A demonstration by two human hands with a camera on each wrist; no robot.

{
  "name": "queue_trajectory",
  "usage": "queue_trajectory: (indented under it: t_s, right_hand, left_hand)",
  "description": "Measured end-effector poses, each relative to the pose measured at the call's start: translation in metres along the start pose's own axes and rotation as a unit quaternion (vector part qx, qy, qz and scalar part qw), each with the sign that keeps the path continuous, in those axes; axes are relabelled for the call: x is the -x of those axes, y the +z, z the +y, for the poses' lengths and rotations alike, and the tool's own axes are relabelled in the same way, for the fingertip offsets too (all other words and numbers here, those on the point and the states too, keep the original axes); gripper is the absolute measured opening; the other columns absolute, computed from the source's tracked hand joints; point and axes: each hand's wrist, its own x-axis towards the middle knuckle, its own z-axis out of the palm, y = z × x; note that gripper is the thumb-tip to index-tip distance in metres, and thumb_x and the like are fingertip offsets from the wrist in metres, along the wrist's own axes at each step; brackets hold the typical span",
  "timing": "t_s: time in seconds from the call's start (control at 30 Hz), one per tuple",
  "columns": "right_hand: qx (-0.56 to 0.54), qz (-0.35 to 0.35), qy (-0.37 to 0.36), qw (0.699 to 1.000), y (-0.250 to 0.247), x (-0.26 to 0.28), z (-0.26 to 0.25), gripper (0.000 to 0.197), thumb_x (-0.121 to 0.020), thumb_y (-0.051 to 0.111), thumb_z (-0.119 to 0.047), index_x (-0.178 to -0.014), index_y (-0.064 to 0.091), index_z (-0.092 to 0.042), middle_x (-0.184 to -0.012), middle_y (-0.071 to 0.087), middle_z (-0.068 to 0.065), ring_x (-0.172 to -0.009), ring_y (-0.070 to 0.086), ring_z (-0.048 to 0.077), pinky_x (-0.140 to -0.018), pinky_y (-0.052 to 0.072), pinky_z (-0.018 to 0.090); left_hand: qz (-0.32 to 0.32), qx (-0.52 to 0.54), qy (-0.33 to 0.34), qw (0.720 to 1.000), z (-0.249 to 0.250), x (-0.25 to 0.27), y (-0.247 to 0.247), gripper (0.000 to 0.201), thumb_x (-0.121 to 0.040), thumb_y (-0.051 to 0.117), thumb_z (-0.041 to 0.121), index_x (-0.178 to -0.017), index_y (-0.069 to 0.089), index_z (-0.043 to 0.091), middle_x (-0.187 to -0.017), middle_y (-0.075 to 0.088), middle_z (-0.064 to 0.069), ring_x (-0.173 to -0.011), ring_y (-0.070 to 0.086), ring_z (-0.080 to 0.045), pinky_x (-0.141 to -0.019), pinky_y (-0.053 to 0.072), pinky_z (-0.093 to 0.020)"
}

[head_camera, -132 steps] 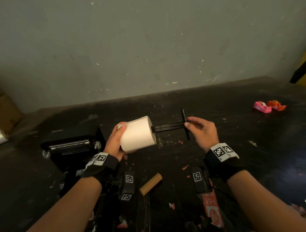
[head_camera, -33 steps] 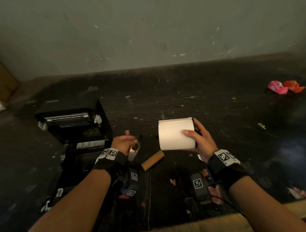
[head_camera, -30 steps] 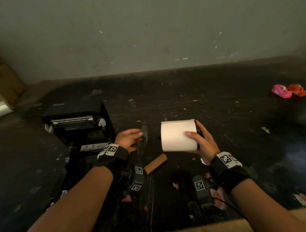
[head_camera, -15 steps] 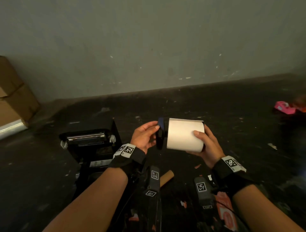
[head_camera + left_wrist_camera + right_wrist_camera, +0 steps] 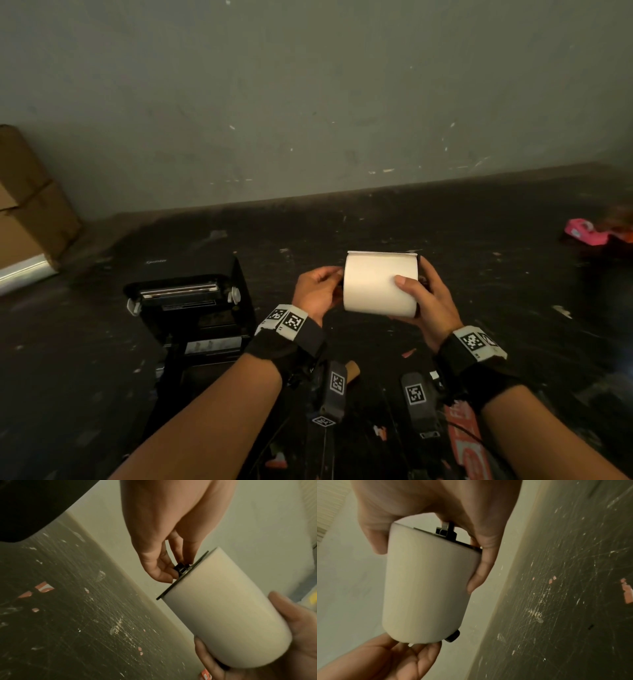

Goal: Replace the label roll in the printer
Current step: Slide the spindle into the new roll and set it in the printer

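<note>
**Me:** Head view first, nearest things: my right hand has its grip wrapped round the new label roll, thumb across the front and fingers behind, holding it up above the table. My left hand is at the roll's left end.

**You:** Holding what, exactly?

**Me:** On the left wrist view, my fingertips pinch the small black hub that sticks out of a thin black flange sitting flush against the roll's end. On the right wrist view another black stub pokes out at that end, so I judge the spindle runs right through the core.

**You:** So the roll is mounted?

**Me:** It looks so, with the flange pressed home. Whether it has latched I cannot tell.

**You:** And the old one?

**Me:** A brown cardboard core lies on the table below my wrists, partly hidden. I take that as the spent roll, already out.

**You:** What remains?

**Me:** Farther left, the black printer stands with its lid raised and its bay dark. The roll is well apart from it. I still have to seat the spindle in the bay, feed the label end through, and close the lid. Beyond, a pink object sits by the wall; cardboard boxes stand far left.
</note>
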Motion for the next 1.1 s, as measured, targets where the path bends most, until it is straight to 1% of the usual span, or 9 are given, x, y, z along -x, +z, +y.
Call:
queue_trajectory:
  t_s: [0.13,0.23,0.37,0.43,0.5,0.67,0.83,0.93,1.1]
  right_hand:
    - [0.012,-0.011,-0.015,1.0,0.003,0.002,0.001,0.093,-0.058,0.075,-0.036,-0.139,0.03,-0.042,-0.139,0.043,0.005,-0.113,0.053,0.028,-0.079,0.055,0.046]
    - [0.028,-0.019,-0.03,0.999,0.008,0.001,0.005,0.093,-0.056,0.081,-0.035,-0.136,0.034,-0.045,-0.138,0.044,0.003,-0.117,0.051,0.027,-0.09,0.051,0.052]
    - [0.056,-0.045,-0.049,0.996,0.025,0.003,0.009,0.078,-0.057,0.08,-0.038,-0.123,0.04,-0.053,-0.135,0.044,0.0,-0.121,0.047,0.027,-0.096,0.047,0.055]
    - [0.084,-0.059,-0.062,0.993,0.039,0.008,0.01,0.075,-0.055,0.078,-0.042,-0.117,0.04,-0.06,-0.136,0.043,-0.001,-0.122,0.046,0.025,-0.097,0.046,0.055]
    - [0.111,-0.074,-0.071,0.988,0.057,0.013,0.014,0.074,-0.05,0.076,-0.049,-0.112,0.039,-0.066,-0.138,0.043,-0.003,-0.124,0.045,0.023,-0.099,0.045,0.054]
    - [0.149,-0.104,-0.073,0.981,0.11,0.031,0.035,0.066,-0.053,0.075,-0.048,-0.101,0.038,-0.076,-0.132,0.046,-0.008,-0.124,0.044,0.019,-0.101,0.043,0.052]
    - [0.156,-0.141,-0.053,0.976,0.171,0.056,0.057,0.065,-0.068,0.075,-0.032,-0.105,0.038,-0.07,-0.126,0.045,-0.011,-0.123,0.043,0.022,-0.101,0.042,0.054]
    - [0.146,-0.144,-0.026,0.978,0.207,0.068,0.073,0.067,-0.063,0.077,-0.035,-0.111,0.039,-0.065,-0.135,0.043,-0.007,-0.126,0.042,0.023,-0.101,0.042,0.054]
    - [0.157,-0.131,0.01,0.979,0.254,0.083,0.099,0.103,-0.054,0.079,-0.053,-0.141,0.025,-0.036,-0.142,0.04,-0.002,-0.125,0.043,0.02,-0.105,0.04,0.051]
  left_hand:
    - [-0.025,0.012,-0.028,0.999,0.007,0.003,-0.009,0.016,-0.093,0.054,0.013,-0.104,0.066,0.015,-0.105,0.067,-0.008,-0.096,0.064,-0.02,-0.087,0.055,-0.038]
    - [-0.037,0.03,-0.049,0.998,0.014,0.005,-0.023,0.025,-0.092,0.056,0.016,-0.115,0.065,0.011,-0.112,0.068,-0.01,-0.1,0.066,-0.022,-0.084,0.055,-0.035]
    - [-0.051,0.019,-0.062,0.997,0.018,0.01,-0.048,0.037,-0.088,0.058,0.042,-0.118,0.062,0.019,-0.116,0.068,-0.011,-0.107,0.064,-0.026,-0.094,0.051,-0.043]
    - [-0.053,0.001,-0.052,0.997,0.017,0.017,-0.062,0.039,-0.085,0.058,0.051,-0.112,0.065,0.024,-0.115,0.068,-0.008,-0.108,0.064,-0.024,-0.089,0.053,-0.041]
    - [-0.034,-0.006,-0.037,0.999,0.013,0.023,-0.077,0.04,-0.084,0.062,0.047,-0.113,0.067,0.02,-0.114,0.069,-0.007,-0.106,0.065,-0.024,-0.081,0.056,-0.038]
    - [-0.011,0.033,-0.05,0.998,-0.002,0.043,-0.14,0.041,-0.083,0.07,0.022,-0.123,0.064,0.011,-0.122,0.066,-0.009,-0.112,0.063,-0.026,-0.093,0.054,-0.042]
    - [-0.009,0.052,-0.077,0.996,-0.009,0.067,-0.215,0.041,-0.082,0.07,0.016,-0.123,0.064,0.012,-0.119,0.068,-0.008,-0.11,0.065,-0.026,-0.095,0.053,-0.041]
    - [-0.007,0.063,-0.087,0.994,-0.013,0.077,-0.253,0.04,-0.083,0.069,0.014,-0.122,0.064,0.011,-0.118,0.069,-0.009,-0.109,0.065,-0.026,-0.091,0.054,-0.038]
    - [0.019,0.084,-0.106,0.991,-0.027,0.082,-0.302,0.043,-0.084,0.068,0.014,-0.125,0.061,0.009,-0.12,0.067,-0.014,-0.108,0.064,-0.027,-0.08,0.056,-0.034]
